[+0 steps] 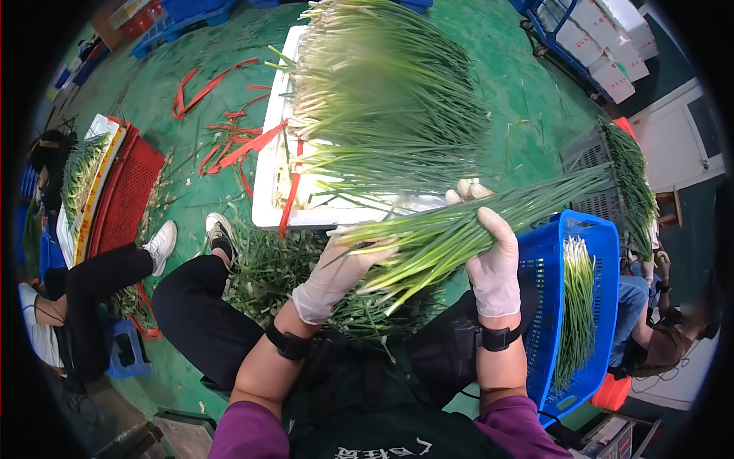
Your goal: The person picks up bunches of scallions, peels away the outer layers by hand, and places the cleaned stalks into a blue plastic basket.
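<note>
A bunch of scallions (451,237) lies across both hands in front of my lap, white ends to the left and green tops stretching up to the right. My left hand (336,275), in a pale glove, is closed around the white ends. Gloved too, my right hand (495,264) wraps the green stems, with its thumb on the near side and fingertips showing beyond. Just past the hands, a large heap of scallions (382,84) rests on a white foam tray (265,180), roots to the left. A red strap (289,203) hangs over the tray's near edge.
At my right stands a blue basket (614,306) with scallions (577,321) inside. Leaf trimmings (267,279) litter the floor between my legs. Red straps (245,145) lie left of the tray. People sit on both sides. A red crate (126,203) stands at left.
</note>
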`<state>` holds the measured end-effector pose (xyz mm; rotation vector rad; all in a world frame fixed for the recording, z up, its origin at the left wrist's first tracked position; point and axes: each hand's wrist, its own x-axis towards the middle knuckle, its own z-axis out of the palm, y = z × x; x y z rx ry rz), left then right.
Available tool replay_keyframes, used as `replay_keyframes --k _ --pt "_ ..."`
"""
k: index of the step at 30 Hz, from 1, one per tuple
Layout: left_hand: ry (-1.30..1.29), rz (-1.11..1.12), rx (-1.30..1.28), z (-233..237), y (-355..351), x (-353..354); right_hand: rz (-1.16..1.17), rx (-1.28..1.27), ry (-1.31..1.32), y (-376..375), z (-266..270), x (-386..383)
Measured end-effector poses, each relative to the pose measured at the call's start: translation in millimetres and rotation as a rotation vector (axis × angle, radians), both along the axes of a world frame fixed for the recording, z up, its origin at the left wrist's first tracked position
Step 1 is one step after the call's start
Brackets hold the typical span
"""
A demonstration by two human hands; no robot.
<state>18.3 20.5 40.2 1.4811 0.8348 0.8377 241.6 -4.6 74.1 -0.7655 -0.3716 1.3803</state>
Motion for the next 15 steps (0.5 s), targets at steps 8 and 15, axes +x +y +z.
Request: replay_keyframes --k 8,15 --pt "-0.673 0.331 -0.54 -41 1 -1 -0.17 -0.028 0.178 6 -11 11" --pt "-0.85 0.841 -0.522 -18 16 -51 -0.276 0.026 0.215 4 -4 24"
